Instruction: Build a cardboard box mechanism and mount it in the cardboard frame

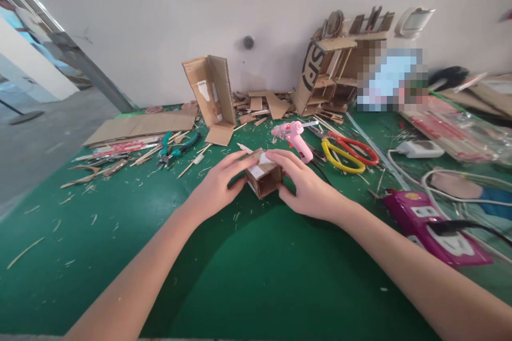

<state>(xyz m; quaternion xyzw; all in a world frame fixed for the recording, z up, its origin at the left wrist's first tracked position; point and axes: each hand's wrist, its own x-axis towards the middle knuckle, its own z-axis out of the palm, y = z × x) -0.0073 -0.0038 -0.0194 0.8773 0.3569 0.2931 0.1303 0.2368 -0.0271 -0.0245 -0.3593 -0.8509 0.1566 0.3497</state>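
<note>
So, a small cardboard box is held just above or on the green table, near the middle; contact underneath can't be made out. It's gripped by 2 hands: the left hand has its fingers laid fairly close together over the top, thumb near the left side, and the right hand is curled the same way, thumb by the right side. So the box is pinched between both, basically. Something white is partly covered by the right fingertips, too hidden to name.

Handling-wise, it'd be guessed as super light and stiffish along the folded edges, but easily dented where the walls are thin and 1 end is left open. Not much slip expected from matte card. Probably best held low on the 2 side walls, close to the corners, with only light pressure put on the top, since the open end could be squashed or a seam popped.

Just behind, a pink glue gun is laid down, with scissors beside it.
</note>
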